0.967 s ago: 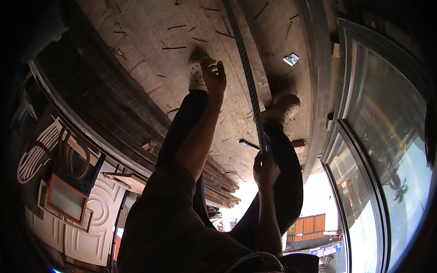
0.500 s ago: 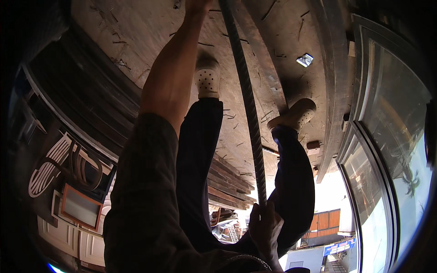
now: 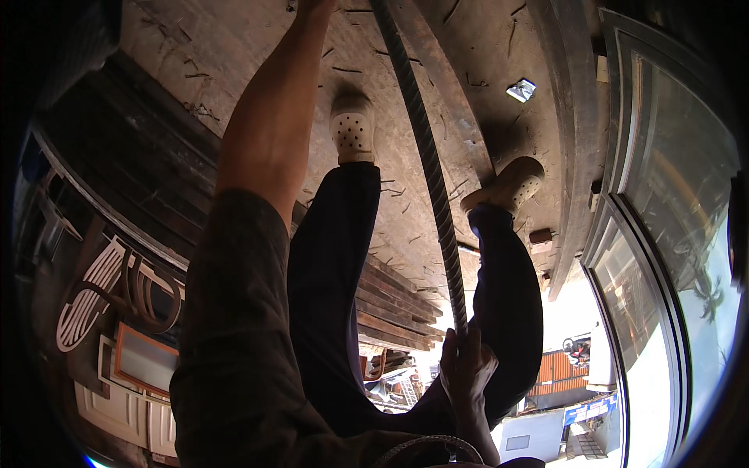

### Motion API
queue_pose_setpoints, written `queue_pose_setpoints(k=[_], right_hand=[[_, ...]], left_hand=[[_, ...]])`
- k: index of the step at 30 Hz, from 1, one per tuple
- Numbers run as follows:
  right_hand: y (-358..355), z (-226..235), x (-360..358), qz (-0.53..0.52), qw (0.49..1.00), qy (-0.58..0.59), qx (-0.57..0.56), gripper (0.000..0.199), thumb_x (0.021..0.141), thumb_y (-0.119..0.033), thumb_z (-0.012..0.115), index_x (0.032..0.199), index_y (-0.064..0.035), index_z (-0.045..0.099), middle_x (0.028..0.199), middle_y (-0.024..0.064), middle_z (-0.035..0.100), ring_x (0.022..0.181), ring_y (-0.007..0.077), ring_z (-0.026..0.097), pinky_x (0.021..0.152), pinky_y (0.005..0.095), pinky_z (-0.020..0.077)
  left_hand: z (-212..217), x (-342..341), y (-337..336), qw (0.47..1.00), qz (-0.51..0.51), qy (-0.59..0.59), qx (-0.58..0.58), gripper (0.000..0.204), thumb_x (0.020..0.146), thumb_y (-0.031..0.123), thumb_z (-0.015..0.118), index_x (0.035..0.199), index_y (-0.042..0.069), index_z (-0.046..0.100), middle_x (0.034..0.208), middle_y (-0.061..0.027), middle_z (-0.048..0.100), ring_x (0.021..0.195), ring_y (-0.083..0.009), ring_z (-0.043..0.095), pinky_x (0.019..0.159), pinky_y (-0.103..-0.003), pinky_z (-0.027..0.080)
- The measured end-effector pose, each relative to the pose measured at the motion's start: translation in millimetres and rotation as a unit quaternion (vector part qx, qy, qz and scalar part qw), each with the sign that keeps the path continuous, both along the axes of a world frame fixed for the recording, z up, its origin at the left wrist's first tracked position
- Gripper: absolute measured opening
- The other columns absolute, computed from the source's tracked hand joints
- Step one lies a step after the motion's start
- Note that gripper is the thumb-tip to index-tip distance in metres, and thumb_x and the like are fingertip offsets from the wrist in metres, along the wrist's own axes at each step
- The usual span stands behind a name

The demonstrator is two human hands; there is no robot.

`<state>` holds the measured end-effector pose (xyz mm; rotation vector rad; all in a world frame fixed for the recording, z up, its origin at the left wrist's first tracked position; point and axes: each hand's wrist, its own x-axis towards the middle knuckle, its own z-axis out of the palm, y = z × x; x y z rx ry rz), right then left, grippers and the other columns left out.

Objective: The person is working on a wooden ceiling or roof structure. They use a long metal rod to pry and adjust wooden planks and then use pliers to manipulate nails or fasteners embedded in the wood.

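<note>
Fingers [image 3: 460,366] around ribbed steel bar [image 3: 427,164].

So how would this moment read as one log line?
right hand: grips ribbed steel bar | left hand: out of frame, arm up | feet astride bar

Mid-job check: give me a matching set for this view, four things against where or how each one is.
1. long ribbed steel rod
2. small shiny square piece
3. cream perforated clogs
4. dark wooden planks

A. lying alone on the floor
B. stacked in layers
C. gripped by the right hand
D. worn on the feet

Pairs: 1-C, 2-A, 3-D, 4-B
</note>
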<state>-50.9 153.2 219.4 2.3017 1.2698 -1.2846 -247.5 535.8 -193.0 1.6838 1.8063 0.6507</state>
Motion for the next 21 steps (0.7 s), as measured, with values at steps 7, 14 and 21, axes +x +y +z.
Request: queue_pose_setpoints(k=[7,14,21], right_hand=[[-30.0,-48.9,4.3,0.035,0.998,0.004,0.046,0.027,0.079,-0.016,0.072,0.066,-0.0080,0.049,0.048,0.0072,0.052,0.039,0.0258,0.053,0.040,0.0361,0.0413],[-52.5,-64.5,-3.6,0.043,0.999,-0.015,0.004,0.030,0.086,-0.035,0.062,0.071,-0.0119,0.050,0.048,0.0091,0.055,0.040,0.0277,0.057,0.039,0.0394,0.0442],[-34.3,-74.9,48.1,0.068,0.997,-0.033,0.036,0.028,0.086,-0.032,0.063,0.072,-0.0101,0.052,0.050,0.0115,0.056,0.046,0.0319,0.060,0.043,0.0441,0.0463]], left_hand=[[-13.1,-60.2,-27.2,0.995,0.100,0.020,0.012,0.049,0.081,-0.008,0.059,0.127,0.003,0.046,0.100,-0.0130,0.062,0.077,-0.0171,0.058,0.059,-0.027,0.049],[228.4,111.6,-292.2,0.761,0.319,-0.341,-0.451,0.059,0.099,0.053,0.025,0.118,0.000,0.043,0.105,-0.0184,0.059,0.090,-0.0262,0.064,0.078,-0.036,0.053],[235.8,176.8,-335.7,0.852,0.334,-0.255,-0.314,0.043,0.103,0.032,0.029,0.067,0.008,0.032,0.061,0.0011,0.031,0.053,-0.0088,0.031,0.048,-0.029,0.030]])
